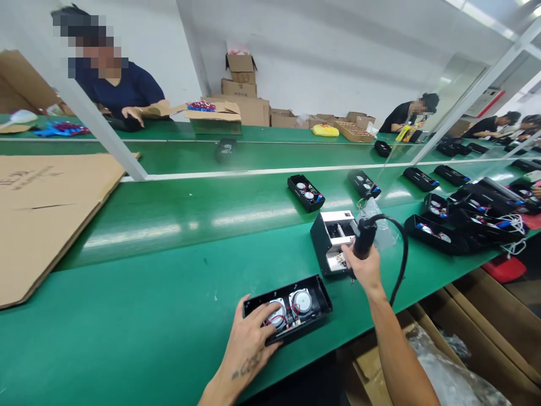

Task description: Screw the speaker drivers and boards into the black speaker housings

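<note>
A black speaker housing (310,327) lies open side up on the green bench, with two round silver speaker drivers and red wires inside. My left hand (251,335) grips its left end, fingers reaching over the rim onto the left driver. My right hand (367,268) is wrapped round a black electric screwdriver (364,239) with a thick black cable. The screwdriver is held upright at a black and silver screw feeder (325,239), just behind the housing. Its tip is hidden by my hand and the feeder's front.
Speaker housings (306,193) sit on the belt behind, and more are piled (465,220) at the right. A cardboard sheet (51,214) covers the left side. Open cartons (486,321) stand below the bench edge. Co-workers (122,90) sit across the line behind a clear panel.
</note>
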Action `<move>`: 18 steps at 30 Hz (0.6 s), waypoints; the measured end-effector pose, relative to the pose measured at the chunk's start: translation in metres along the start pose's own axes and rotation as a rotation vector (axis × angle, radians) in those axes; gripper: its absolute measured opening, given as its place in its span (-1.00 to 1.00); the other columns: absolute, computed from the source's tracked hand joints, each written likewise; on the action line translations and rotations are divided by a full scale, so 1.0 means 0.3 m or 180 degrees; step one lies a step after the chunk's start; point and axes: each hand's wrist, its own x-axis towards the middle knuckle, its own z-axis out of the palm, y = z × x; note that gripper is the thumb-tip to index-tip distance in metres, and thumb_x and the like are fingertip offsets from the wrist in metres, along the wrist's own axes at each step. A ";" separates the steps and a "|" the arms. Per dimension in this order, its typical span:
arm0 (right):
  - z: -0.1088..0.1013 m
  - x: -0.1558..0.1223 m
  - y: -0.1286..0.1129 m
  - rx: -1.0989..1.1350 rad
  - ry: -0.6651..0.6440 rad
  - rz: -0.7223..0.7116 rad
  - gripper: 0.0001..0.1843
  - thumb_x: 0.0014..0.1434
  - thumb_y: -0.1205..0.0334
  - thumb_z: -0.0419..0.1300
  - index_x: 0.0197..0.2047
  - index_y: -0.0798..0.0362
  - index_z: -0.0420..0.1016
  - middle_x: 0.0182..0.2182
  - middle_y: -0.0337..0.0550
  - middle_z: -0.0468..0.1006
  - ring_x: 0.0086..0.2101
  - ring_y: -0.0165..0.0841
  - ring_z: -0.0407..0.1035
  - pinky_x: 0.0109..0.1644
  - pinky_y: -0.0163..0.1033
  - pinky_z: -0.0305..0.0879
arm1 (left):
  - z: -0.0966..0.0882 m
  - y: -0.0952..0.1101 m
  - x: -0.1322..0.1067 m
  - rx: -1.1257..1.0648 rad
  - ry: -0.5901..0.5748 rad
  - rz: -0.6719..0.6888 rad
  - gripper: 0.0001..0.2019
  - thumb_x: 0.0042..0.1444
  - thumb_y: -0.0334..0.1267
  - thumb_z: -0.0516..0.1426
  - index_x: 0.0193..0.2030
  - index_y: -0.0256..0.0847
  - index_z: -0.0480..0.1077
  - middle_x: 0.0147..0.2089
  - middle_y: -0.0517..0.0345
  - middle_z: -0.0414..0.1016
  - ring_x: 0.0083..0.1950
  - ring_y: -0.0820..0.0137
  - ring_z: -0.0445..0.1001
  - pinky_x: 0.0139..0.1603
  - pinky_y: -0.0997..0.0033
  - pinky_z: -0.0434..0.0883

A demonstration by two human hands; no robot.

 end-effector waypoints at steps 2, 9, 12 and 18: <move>-0.019 -0.022 -0.008 0.0097 -0.0183 0.0091 -0.58 0.09 0.03 0.52 -0.13 0.04 0.49 -0.62 -0.41 0.46 -0.67 -0.39 0.29 -0.57 -0.23 0.29 | 0.010 -0.004 -0.004 -0.0055 -0.0012 -0.0024 -0.94 0.14 -0.32 0.31 -0.31 -0.05 0.60 0.19 0.21 0.69 0.06 0.03 0.70 0.60 -0.36 0.09; -0.022 0.032 -0.060 0.0432 0.0688 -0.0439 -0.56 0.21 0.04 0.45 0.00 -0.02 0.36 -0.63 -0.50 0.46 -0.66 -0.41 0.30 -0.42 -0.21 0.37 | 0.049 -0.012 -0.020 -0.0404 0.0015 -0.0365 -0.88 0.03 -0.32 0.42 -0.32 -0.02 0.61 0.19 0.18 0.70 0.10 0.01 0.69 0.60 -0.44 -0.08; 0.006 0.072 -0.052 0.0404 0.0625 -0.0396 -0.57 0.17 0.01 0.46 -0.09 -0.02 0.35 -0.66 -0.50 0.44 -0.67 -0.40 0.29 -0.45 -0.21 0.34 | 0.043 -0.013 -0.020 -0.0291 -0.0079 -0.0315 -0.88 0.05 -0.32 0.40 -0.30 0.01 0.63 0.20 0.19 0.70 0.11 0.02 0.69 0.61 -0.40 -0.05; 0.027 0.076 -0.039 0.0363 0.0059 -0.0045 -0.55 0.08 -0.02 0.51 -0.15 -0.01 0.42 -0.63 -0.44 0.41 -0.67 -0.40 0.26 -0.56 -0.21 0.28 | 0.029 -0.004 -0.019 -0.0022 -0.0139 -0.0260 -0.90 0.09 -0.34 0.37 -0.32 0.00 0.62 0.20 0.19 0.69 0.12 0.02 0.68 0.57 -0.40 0.05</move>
